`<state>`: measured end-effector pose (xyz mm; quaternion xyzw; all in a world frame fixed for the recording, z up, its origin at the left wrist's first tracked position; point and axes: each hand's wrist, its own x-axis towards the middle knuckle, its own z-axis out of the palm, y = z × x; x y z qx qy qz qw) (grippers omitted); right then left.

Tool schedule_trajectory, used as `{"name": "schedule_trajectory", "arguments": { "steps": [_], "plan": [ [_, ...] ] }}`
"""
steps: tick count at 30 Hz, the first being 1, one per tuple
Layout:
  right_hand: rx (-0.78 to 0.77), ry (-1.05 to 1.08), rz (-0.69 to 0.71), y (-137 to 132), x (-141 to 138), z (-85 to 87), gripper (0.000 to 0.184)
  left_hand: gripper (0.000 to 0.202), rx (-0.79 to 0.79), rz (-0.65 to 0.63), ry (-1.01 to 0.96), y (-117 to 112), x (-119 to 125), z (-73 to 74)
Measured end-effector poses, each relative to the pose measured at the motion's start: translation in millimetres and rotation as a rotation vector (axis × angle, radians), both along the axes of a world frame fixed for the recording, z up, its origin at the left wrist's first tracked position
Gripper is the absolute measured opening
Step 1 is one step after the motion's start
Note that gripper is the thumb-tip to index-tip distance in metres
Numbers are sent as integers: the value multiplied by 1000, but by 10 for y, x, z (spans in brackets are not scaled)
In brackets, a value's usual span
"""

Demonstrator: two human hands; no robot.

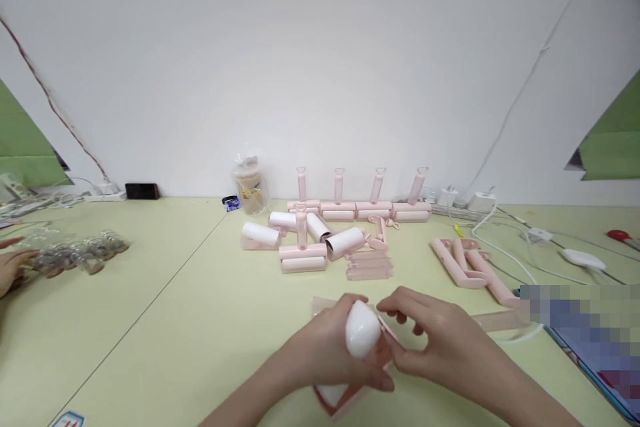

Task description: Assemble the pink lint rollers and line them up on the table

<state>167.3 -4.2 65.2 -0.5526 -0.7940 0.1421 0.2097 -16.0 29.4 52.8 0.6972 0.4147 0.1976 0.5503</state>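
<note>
Near the front of the table, my left hand [327, 343] is wrapped round a glossy white piece with a rounded end [363, 329]. From the right, my right hand [440, 337] pinches a thin pink piece [387, 329] against its side. Below the hands lies a pink-edged part [340, 405], mostly hidden by my left hand. Just beyond stands a pink lint roller [303, 259] with a translucent handle upright. White paper rolls [346, 240] and stacked translucent pink handles [369, 267] lie beside it.
Several finished lint rollers [374, 211] line the wall. Pink roller frames [457, 267] lie right, near white cables [505, 260] and a blurred-out flat object [580, 340]. A bagged cup [250, 187] stands behind. Another person's hand [13, 263] is left, by clear containers [83, 253].
</note>
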Motion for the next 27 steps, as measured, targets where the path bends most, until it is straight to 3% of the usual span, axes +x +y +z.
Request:
{"name": "schedule_trajectory", "arguments": {
  "steps": [3,8,13,18,27],
  "plan": [
    [-131,-73,124,-91,-103,11,16,40,47,-84,124,-98,-132,16],
    [-258,-22,230,-213,-256,-81,11,22,21,-132,83,-239,-269,17],
    [-269,20,241,-230,-275,-188,10,23,30,-158,50,-236,-333,-44],
    [-279,65,245,-240,-275,-267,10,30,84,-227,179,-195,-356,-132],
    [-288,56,211,-261,-232,-303,10,35,115,-340,248,-170,-281,-84]
  ]
}}
